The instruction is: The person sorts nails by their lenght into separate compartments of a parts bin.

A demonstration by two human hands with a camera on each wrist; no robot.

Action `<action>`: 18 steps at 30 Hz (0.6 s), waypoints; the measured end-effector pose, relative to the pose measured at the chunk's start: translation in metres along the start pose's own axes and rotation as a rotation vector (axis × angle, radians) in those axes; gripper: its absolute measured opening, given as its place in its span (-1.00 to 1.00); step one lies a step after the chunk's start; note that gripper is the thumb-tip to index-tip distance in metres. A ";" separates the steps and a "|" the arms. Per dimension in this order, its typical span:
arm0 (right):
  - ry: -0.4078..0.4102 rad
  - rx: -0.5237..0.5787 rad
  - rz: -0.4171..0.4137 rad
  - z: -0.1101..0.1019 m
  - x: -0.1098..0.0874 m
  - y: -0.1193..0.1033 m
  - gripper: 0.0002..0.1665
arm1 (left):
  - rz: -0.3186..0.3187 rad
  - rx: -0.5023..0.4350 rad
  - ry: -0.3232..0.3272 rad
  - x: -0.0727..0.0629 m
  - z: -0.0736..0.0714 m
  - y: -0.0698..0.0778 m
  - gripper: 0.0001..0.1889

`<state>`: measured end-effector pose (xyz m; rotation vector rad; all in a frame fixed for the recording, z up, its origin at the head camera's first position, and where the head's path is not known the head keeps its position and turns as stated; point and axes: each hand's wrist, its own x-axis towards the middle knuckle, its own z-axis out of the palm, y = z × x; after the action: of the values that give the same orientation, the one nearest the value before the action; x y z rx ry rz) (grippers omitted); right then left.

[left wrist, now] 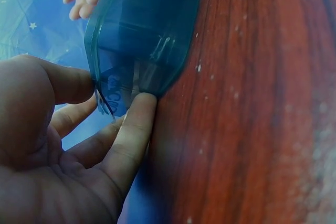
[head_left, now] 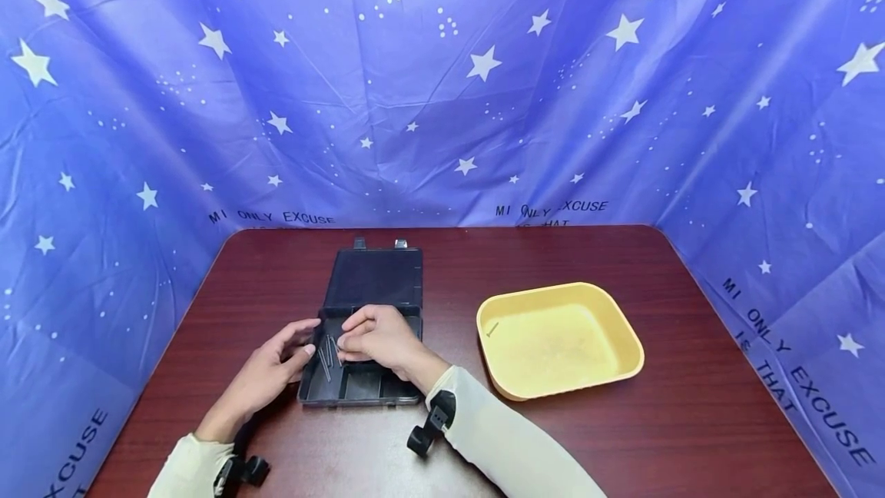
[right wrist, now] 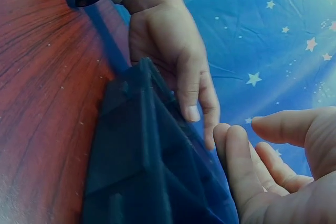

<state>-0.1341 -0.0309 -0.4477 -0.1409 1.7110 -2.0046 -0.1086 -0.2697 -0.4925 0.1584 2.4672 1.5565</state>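
Note:
A black compartment box (head_left: 362,384) lies on the table with its lid (head_left: 376,277) raised away from me. Several thin metal screws (head_left: 325,363) lie in its left compartment. My left hand (head_left: 266,371) is at the box's left side; in the left wrist view the thumb meets the rim and a finger reaches along the outer wall. My right hand (head_left: 383,340) hangs over the box with its fingertips at the screws. In the right wrist view its thumb and fingers stand apart with nothing visible between them.
A yellow plastic basin (head_left: 560,388) stands to the right of the box. One small screw (head_left: 492,330) lies inside it near the left wall. A starry blue curtain (head_left: 442,137) surrounds the dark red wooden table (head_left: 276,260).

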 end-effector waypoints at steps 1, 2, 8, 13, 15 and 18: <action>0.004 -0.001 -0.011 -0.001 -0.001 -0.001 -0.63 | -0.002 0.001 0.002 0.000 0.000 0.000 -0.50; 0.006 -0.003 -0.020 -0.003 -0.002 -0.002 -0.63 | 0.001 0.005 -0.001 0.000 0.000 0.000 -0.50; 0.007 -0.016 -0.090 -0.019 -0.012 -0.008 -0.65 | 0.002 -0.005 0.001 0.000 0.000 0.000 -0.49; 0.016 -0.018 -0.109 -0.036 -0.024 -0.017 -0.71 | 0.003 -0.012 0.006 0.001 0.001 -0.001 -0.48; 0.017 -0.027 -0.117 -0.045 -0.030 -0.022 -0.68 | 0.004 -0.010 0.005 0.001 0.000 -0.001 -0.48; 0.024 -0.051 -0.139 -0.059 -0.038 -0.029 -0.62 | 0.005 -0.001 0.005 0.000 0.000 -0.001 -0.48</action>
<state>-0.1323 0.0413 -0.4233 -0.2603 1.8133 -2.0692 -0.1083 -0.2706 -0.4935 0.1601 2.4719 1.5615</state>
